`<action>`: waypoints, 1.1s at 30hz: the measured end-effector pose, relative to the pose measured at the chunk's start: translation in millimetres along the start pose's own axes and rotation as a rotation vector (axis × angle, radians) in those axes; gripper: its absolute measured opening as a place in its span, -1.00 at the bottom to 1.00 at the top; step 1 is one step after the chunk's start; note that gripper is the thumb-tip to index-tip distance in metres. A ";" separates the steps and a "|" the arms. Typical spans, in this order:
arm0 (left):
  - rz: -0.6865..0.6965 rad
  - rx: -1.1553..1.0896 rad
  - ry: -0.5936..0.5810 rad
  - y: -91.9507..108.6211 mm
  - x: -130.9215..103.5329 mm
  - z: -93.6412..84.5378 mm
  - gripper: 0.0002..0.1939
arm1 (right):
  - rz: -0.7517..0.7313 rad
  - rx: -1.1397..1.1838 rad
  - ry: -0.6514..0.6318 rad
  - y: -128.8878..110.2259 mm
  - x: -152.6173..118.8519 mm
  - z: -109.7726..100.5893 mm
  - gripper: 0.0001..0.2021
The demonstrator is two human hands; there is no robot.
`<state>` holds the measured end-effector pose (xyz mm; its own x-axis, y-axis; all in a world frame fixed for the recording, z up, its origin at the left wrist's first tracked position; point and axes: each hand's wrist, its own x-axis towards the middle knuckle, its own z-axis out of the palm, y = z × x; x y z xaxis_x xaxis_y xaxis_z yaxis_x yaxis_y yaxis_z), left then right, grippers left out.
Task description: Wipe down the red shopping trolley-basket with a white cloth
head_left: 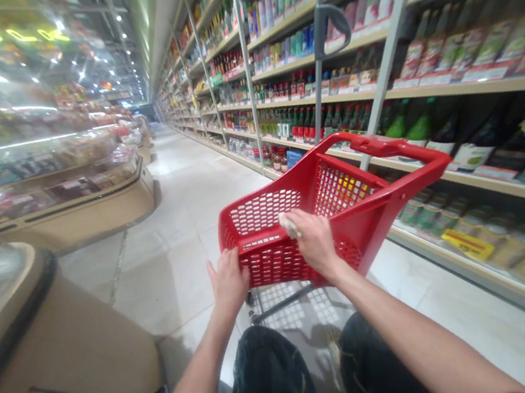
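A red shopping cart (283, 265) with a mesh basket stands in front of me, its handle at the upper right. My left hand (230, 278) grips the basket's rim at the near left corner, fingers over the edge. Farther right, my right hand (313, 241) is closed at the near side of the basket, with a small whitish item (290, 225) between thumb and fingers; what it is cannot be made out. The part of the basket I can see into holds nothing visible.
Shelves of bottles and jars (474, 83) line the right side. On the left stand a rounded beige counter (67, 347) and a display case (81, 218) with packaged goods. A tiled aisle (172, 164) runs ahead between them. My knees are below the cart.
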<state>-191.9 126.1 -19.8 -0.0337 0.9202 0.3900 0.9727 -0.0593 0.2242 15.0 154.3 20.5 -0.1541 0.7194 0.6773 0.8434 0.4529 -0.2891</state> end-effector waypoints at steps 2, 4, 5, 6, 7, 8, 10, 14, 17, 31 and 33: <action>-0.008 0.006 0.000 2.6 -3.5 -4.3 -0.60 | 0.001 -0.012 -0.061 -0.1 -4.3 -3.9 -0.66; -0.006 0.003 -0.010 4.9 -6.0 -9.9 -0.65 | -0.019 -0.019 -0.173 -6.6 -10.0 -4.4 -0.67; -0.002 -0.003 -0.023 6.0 -6.9 -13.0 -0.67 | -0.022 -0.010 -0.211 -11.1 -13.0 -4.3 -0.68; 0.004 -0.010 -0.040 7.0 -7.6 -16.0 -0.67 | -0.019 0.010 -0.222 -15.9 -15.8 -4.7 -0.67; 0.010 -0.018 -0.057 8.1 -8.4 -18.9 -0.66 | -0.013 0.043 -0.209 -20.3 -18.2 -6.0 -0.66; 0.016 -0.025 -0.072 9.4 -9.4 -21.7 -0.65 | -0.009 0.086 -0.185 -24.2 -20.3 -8.4 -0.64; 0.023 -0.027 -0.083 12.6 -12.0 -26.9 -0.65 | -0.009 0.175 -0.144 -29.0 -22.8 -16.2 -0.59; 0.034 0.019 -0.084 21.2 -20.3 -36.5 -0.62 | -0.003 0.125 -0.153 -23.9 -23.0 -33.2 -0.61; 0.048 0.043 -0.082 27.3 -27.8 -40.7 -0.61 | -0.016 -0.053 -0.180 -12.4 -26.4 -34.0 -0.64; 0.299 -1.313 -0.253 125.7 -122.9 -166.7 -0.65 | -0.189 -0.003 -0.252 8.4 -39.3 -18.3 -0.62; 0.440 -1.548 -0.385 128.6 -165.6 -182.9 -0.61 | -0.192 -0.007 -0.226 15.5 -48.4 -13.5 -0.59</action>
<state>-103.2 -104.7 107.8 0.4497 0.7514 0.4828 -0.2523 -0.4117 0.8757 42.5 119.4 -7.6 -0.4215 0.7199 0.5514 0.7908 0.5894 -0.1651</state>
